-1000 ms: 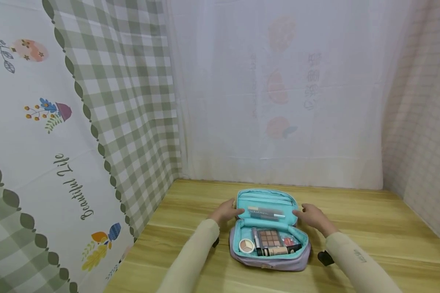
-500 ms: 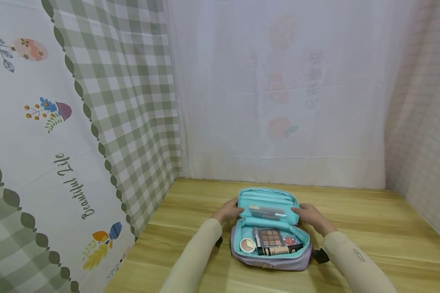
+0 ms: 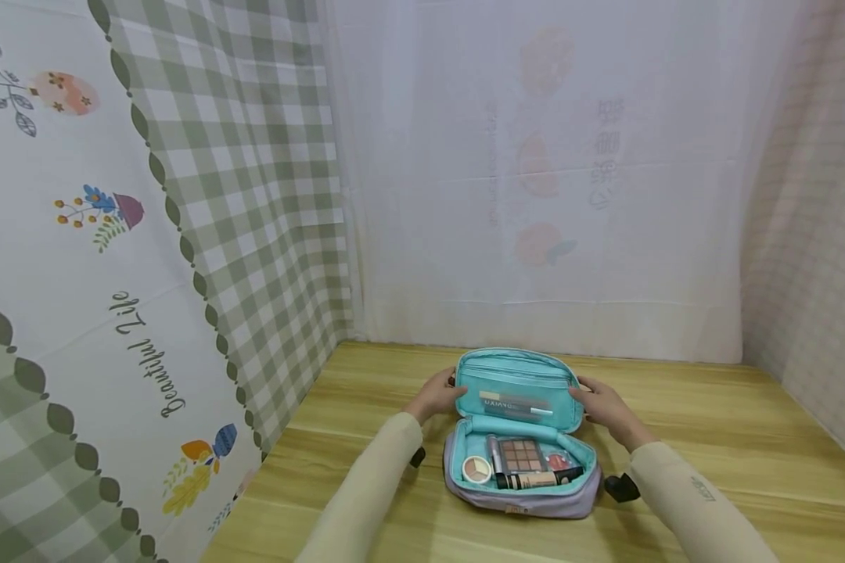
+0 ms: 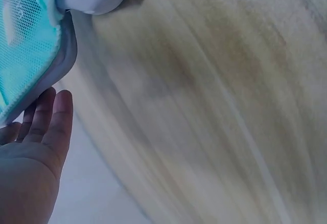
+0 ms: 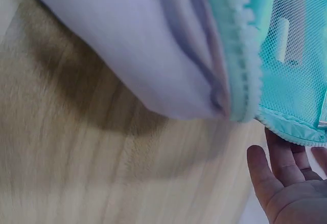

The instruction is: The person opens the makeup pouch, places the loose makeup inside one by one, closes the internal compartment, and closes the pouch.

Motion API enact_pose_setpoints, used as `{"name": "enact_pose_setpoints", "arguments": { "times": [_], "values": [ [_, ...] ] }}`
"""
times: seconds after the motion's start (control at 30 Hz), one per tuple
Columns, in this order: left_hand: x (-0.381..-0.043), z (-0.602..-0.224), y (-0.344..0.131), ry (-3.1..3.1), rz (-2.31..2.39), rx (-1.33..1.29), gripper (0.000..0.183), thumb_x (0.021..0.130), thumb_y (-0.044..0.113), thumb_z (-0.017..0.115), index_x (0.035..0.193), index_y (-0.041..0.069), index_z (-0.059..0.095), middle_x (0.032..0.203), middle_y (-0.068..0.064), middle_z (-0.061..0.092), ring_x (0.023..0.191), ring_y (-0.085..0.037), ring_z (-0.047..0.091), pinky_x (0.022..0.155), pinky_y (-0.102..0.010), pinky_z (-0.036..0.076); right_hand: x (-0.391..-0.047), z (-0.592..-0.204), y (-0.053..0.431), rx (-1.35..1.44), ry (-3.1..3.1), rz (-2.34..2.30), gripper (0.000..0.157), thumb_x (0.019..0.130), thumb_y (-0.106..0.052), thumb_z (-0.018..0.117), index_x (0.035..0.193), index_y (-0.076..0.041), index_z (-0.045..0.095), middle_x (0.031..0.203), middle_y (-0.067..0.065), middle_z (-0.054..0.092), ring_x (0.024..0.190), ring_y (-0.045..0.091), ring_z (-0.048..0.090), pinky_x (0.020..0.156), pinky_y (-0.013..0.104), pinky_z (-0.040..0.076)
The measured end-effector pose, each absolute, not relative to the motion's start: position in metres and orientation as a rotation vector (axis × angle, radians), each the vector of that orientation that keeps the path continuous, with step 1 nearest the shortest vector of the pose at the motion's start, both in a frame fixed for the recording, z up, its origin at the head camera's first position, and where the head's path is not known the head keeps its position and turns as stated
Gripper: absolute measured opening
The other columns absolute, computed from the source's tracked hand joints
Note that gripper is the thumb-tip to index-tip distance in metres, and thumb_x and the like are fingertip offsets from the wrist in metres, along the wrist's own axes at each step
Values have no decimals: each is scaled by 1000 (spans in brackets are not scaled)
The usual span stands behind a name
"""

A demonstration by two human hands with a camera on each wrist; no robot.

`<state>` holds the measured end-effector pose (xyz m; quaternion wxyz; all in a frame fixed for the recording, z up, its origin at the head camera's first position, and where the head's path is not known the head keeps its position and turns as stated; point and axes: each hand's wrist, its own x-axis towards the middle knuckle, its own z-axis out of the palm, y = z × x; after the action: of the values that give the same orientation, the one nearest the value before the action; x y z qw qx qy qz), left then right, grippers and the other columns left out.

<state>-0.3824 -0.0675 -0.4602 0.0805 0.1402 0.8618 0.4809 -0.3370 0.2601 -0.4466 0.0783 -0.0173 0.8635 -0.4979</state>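
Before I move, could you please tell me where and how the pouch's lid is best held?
Probably by its side edges, pinched by the left hand from the left and the right hand from the right: the open lid tilts up, joined to the pouch at its near edge.

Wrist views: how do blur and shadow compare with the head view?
Head: fairly even light, eyeshadow palette distinguishable, print on the white curtain faint. Left wrist: tabletop grain smeared. Right wrist: makeup bag looks soft, with a dark shadow beside it on the tabletop.
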Motion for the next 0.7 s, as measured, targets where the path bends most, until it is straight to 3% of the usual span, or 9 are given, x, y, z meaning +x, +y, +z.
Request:
{"name": "enact_pose_setpoints", "arguments": {
  "times": [0.27,0.47,0.7],
  "values": [
    [-382,-453,-69,2608,1455,411,53,101,28,59,148,7,44,119,-10,58,108,-24,55,92,-44,49,-331,-434,260,-183,2743,-1445,63,108,-34,42,151,10,27,143,38,38,130,53,40,99,62,43],
    [-378,-447,-71,2612,1475,485,51,102,29,57,148,10,46,125,-12,56,112,-26,53,91,-45,49,-327,-426,258,-264,2963,-1266,52,105,-28,52,141,8,47,135,34,51,123,53,47,95,63,44],
    [-374,-444,-73,2672,1476,551,44,104,29,53,145,10,51,132,-11,58,115,-27,55,93,-44,51,-319,-422,256,-382,3097,-1127,41,104,-21,53,133,8,57,129,30,58,116,49,55,90,60,49]
  ]
}}
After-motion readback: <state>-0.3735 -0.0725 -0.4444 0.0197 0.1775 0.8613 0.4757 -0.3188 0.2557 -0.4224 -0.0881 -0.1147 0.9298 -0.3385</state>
